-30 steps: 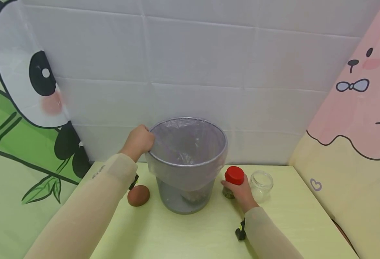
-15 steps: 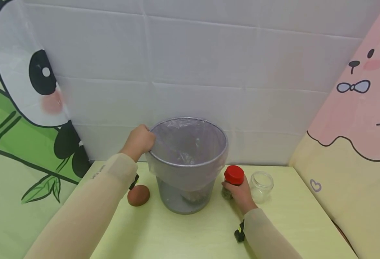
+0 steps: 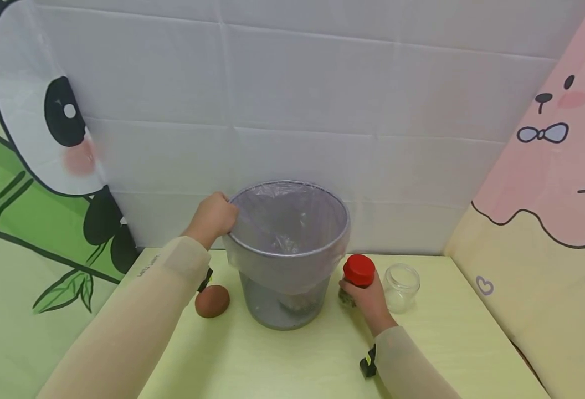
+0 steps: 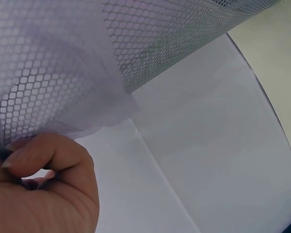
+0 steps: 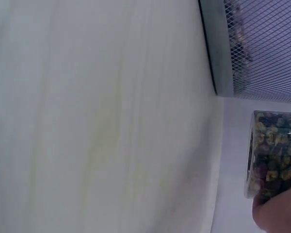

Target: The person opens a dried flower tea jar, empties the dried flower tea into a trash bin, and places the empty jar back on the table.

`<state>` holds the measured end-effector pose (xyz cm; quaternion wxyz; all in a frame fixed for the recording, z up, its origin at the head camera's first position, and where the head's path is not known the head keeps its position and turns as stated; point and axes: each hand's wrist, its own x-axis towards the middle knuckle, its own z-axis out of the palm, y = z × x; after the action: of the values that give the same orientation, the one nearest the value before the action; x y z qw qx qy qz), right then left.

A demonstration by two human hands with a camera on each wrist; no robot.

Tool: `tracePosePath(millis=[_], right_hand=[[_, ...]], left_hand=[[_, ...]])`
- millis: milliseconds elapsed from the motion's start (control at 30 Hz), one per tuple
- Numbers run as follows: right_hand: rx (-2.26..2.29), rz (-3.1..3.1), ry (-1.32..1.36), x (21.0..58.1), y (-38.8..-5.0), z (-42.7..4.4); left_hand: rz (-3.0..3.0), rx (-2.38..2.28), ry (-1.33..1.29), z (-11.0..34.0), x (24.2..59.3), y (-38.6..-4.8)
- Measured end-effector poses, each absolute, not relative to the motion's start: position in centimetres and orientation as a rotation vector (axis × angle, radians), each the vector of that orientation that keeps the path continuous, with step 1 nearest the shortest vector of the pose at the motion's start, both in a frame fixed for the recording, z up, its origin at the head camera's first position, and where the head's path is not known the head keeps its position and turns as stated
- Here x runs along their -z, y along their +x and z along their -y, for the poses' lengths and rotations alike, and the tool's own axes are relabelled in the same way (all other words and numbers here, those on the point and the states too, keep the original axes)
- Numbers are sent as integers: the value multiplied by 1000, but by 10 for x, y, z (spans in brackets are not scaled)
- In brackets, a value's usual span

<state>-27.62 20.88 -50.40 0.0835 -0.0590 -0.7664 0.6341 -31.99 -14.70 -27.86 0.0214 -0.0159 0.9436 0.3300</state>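
Observation:
My left hand (image 3: pixel 214 217) grips the left rim of a mesh wastebasket (image 3: pixel 257 302). A thin purplish plastic bag (image 3: pixel 277 271) lines it and folds over the rim. In the left wrist view, the thumb and fingers (image 4: pixel 63 158) are curled at the rim, partly cut off by the frame. To the right of the basket, my right hand (image 3: pixel 371 302) holds a clear jar (image 5: pixel 276 150) of dried mixed bits by its side. A red lid (image 3: pixel 359 270) covers the jar. The right wrist view has the jar's base raised above the tabletop, apart from the basket.
An uncovered clear jar (image 3: pixel 402 285) stands right beside my right hand. A smooth reddish-brown egg-shaped object (image 3: pixel 212 301) lies left of the basket. Everything rests on a pale yellow table (image 3: pixel 292 360), with a white sheet (image 3: pixel 292 100) behind it and printed cloth on both sides.
My right hand and the red-lidded jar have shifted slightly left, toward the basket. My left hand keeps its place on the rim.

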Motion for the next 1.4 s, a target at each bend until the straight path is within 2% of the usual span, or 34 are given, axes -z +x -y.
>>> tracePosePath(millis=[600,967,1167,1400], right_hand=[[-2041,2131,-208,487,-234,-194],[-1871,2169,-9,483,-209,-189],[-1904,2148,142,472,-204,-187],[-1920,2159,197,459,-197,-183]], left_hand=[[-2876,-1095,-12,151,277,-318],[-2810,-1157,-20,153,277,-321],[-2758,-1238,-17,155,280,-324],[-2705,-1305,-31,155,282,-325]])
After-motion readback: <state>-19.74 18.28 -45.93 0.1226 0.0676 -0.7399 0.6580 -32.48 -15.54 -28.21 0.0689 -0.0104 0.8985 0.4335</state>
